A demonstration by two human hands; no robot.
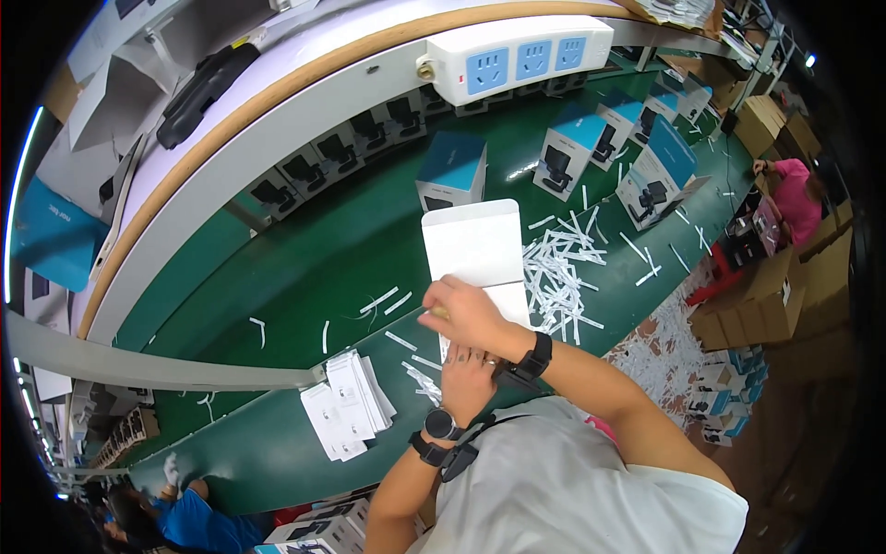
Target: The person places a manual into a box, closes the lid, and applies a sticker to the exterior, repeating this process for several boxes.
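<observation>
- Right hand (469,316), closed around a small yellowish thing (442,312), over an open white box (472,245) on the green tabletop (374,258).
- Left hand (469,367) at its near end — grip unclear from here; best kept steady.

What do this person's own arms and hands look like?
The left hand is gloveless, its wrist wearing a round dark watch and a black strap. The right hand is gloveless too, with a black wristband. The right sleeve is short and pale grey.
</observation>
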